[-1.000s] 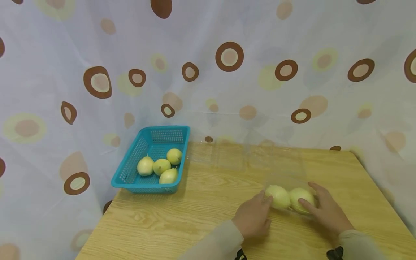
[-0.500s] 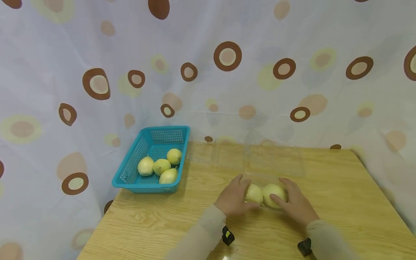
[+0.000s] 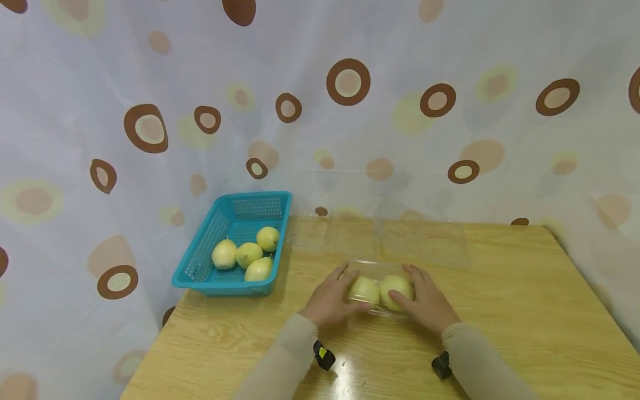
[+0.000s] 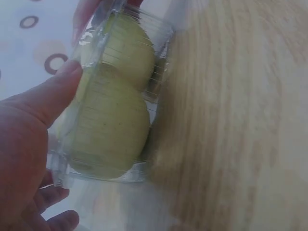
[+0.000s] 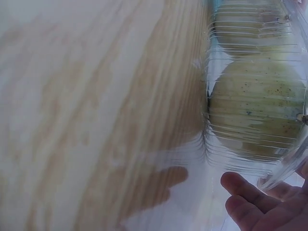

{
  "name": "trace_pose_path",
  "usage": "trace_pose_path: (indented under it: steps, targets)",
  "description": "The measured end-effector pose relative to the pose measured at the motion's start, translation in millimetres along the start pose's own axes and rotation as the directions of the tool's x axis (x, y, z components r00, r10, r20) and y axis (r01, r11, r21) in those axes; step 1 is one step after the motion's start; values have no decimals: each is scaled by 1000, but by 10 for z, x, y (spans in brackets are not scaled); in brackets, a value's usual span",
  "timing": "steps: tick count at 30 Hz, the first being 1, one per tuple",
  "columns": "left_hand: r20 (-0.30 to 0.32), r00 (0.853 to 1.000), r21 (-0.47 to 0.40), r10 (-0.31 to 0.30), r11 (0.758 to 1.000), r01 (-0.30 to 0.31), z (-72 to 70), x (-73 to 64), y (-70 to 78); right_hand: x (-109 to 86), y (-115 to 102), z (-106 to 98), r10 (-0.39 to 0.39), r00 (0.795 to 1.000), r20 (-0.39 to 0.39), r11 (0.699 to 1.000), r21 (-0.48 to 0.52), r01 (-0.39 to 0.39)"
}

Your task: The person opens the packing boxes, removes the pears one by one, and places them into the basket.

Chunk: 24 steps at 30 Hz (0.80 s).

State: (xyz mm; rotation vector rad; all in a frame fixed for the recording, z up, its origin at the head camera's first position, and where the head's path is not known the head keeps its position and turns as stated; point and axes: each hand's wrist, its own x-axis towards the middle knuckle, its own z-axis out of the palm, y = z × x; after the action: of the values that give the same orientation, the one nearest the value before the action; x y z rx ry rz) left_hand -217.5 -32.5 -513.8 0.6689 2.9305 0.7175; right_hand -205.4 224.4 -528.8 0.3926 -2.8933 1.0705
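Observation:
A clear plastic box (image 3: 377, 269) stands on the wooden table between my hands. Inside it sit two yellow-green pears, a left pear (image 3: 363, 291) and a right pear (image 3: 396, 291), side by side. My left hand (image 3: 331, 297) grips the box's left end; in the left wrist view its thumb (image 4: 67, 79) lies along the upper rim. The right end is held by my right hand (image 3: 430, 303), thumb at the near side and fingers at the far side. Ribbed walls show around the pears in both wrist views. I cannot tell whether a lid covers them.
A blue basket (image 3: 181, 266) with several pears (image 3: 224, 254) stands at the back left of the table (image 3: 520, 311). Other clear plastic boxes (image 3: 420, 244) sit along the back edge, hard to make out. A patterned curtain (image 3: 310, 72) hangs behind.
Both hands have moved left across the table with the box and its two pears, from the right side toward the middle. The basket and its pears have stayed put.

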Motion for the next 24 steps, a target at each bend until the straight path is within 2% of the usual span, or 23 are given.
trace_pose_path:
  steps: [11, 19, 24]
  targets:
    - [-12, 1000, 3, 14, 1000, -14, -28, -29, -65, 46, -51, -26, 10, 1000, 20, 1000, 12, -10]
    - [-11, 1000, -88, -5, 996, 5, -31, -91, -111, 53, -93, -46, 7, 999, 54, 1000, -5, -6]
    - [-10, 1000, -116, 5, 993, -6, -18, -106, -128, 52, -89, -55, 2, 998, 70, 1000, -15, -1]
